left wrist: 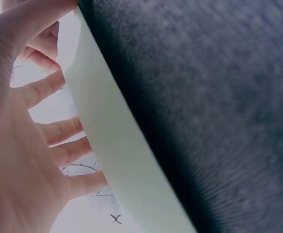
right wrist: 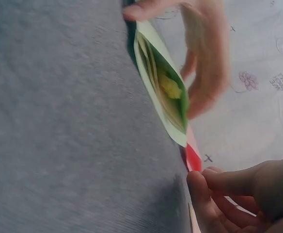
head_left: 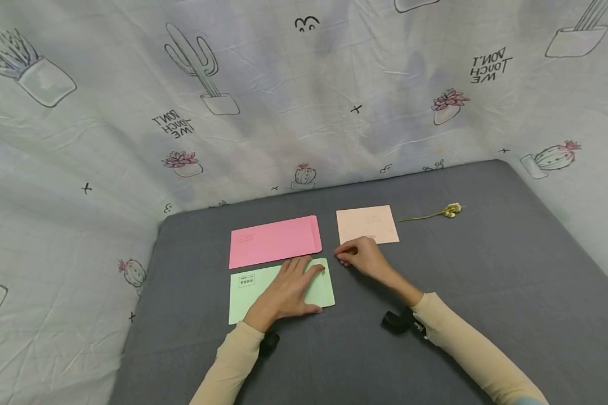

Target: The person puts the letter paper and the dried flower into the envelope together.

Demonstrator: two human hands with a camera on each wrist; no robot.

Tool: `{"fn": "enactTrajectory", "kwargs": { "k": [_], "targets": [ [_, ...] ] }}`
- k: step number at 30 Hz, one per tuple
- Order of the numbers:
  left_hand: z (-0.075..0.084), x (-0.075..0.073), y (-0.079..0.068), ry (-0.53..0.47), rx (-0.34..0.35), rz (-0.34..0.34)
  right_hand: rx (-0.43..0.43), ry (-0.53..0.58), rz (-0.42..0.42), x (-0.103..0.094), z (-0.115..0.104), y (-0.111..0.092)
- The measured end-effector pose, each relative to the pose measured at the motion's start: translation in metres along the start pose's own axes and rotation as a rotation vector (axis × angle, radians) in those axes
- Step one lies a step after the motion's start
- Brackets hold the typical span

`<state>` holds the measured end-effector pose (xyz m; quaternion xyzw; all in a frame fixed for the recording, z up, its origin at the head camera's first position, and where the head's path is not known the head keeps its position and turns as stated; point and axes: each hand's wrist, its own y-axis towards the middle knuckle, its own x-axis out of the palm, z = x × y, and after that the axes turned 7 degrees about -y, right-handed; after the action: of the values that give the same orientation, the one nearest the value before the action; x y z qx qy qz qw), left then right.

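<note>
My left hand [head_left: 289, 289] spreads over a light green envelope [head_left: 248, 304], gripping it across its width near the right end. The thumb is at the near edge and the fingers reach the far one. In the right wrist view the envelope's mouth bulges apart, showing a yellow flower head [right wrist: 170, 88] and pale paper layers inside. My right hand [head_left: 366, 257] is just right of that mouth, at the lower left corner of a peach envelope [head_left: 365, 222]. Its thumb and index fingertips meet, the other fingers are curled, and nothing shows between them.
Behind the green envelope lies a pink envelope [head_left: 273, 242], its flap end to the right. A thin-stemmed dried flower [head_left: 451, 210] rests right of the peach envelope. The grey cloth-covered table [head_left: 344, 360] meets a white printed curtain [head_left: 284, 112] at the back and left.
</note>
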<state>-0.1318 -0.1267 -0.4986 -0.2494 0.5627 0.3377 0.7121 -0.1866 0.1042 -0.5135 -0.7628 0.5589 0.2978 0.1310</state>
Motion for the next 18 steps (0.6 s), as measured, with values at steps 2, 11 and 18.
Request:
{"fn": "enactTrajectory", "kwargs": {
  "k": [2, 11, 18],
  "targets": [
    [0.0, 0.001, -0.001, 0.003, 0.005, 0.0, 0.011, 0.015, 0.009, -0.002, 0.0, 0.002],
    [0.002, 0.0, -0.007, -0.004, 0.012, -0.005, 0.065, 0.111, 0.009, -0.004, -0.003, 0.009],
    [-0.002, -0.009, -0.001, -0.072, -0.018, -0.017, 0.081, 0.173, 0.023, -0.004, -0.004, 0.016]
  ]
}}
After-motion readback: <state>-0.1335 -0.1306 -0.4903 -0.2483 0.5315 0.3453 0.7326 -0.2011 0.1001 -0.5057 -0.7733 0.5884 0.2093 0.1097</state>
